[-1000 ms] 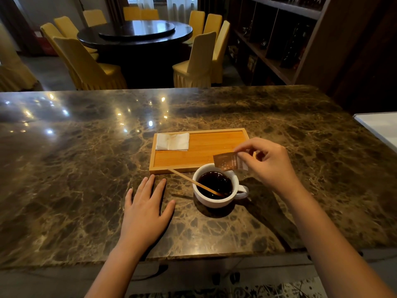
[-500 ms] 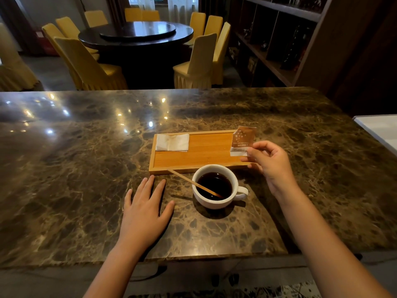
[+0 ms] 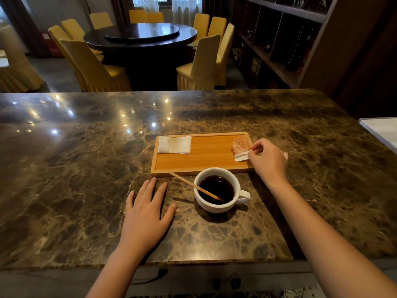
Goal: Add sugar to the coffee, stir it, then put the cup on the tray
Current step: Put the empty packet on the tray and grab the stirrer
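Note:
A white cup (image 3: 217, 203) of dark coffee stands on the marble counter just in front of the wooden tray (image 3: 206, 160), its handle to the right. A thin wooden stir stick (image 3: 193, 185) leans in the cup, sticking out to the left. My right hand (image 3: 267, 159) pinches a brown and white sugar packet (image 3: 241, 148) at the tray's right end, low over or touching the tray. My left hand (image 3: 148, 214) lies flat on the counter left of the cup, fingers spread, holding nothing.
A folded white napkin (image 3: 174, 144) lies in the tray's far left corner. A white surface (image 3: 380, 130) juts in at the right edge. Beyond the counter stand a round dark table (image 3: 141, 35), yellow chairs (image 3: 94, 67) and dark shelves (image 3: 279, 39).
My right hand carried the sugar packet from above the cup back and right, then lowered it onto the tray's right end. My left hand, cup and stick stayed put.

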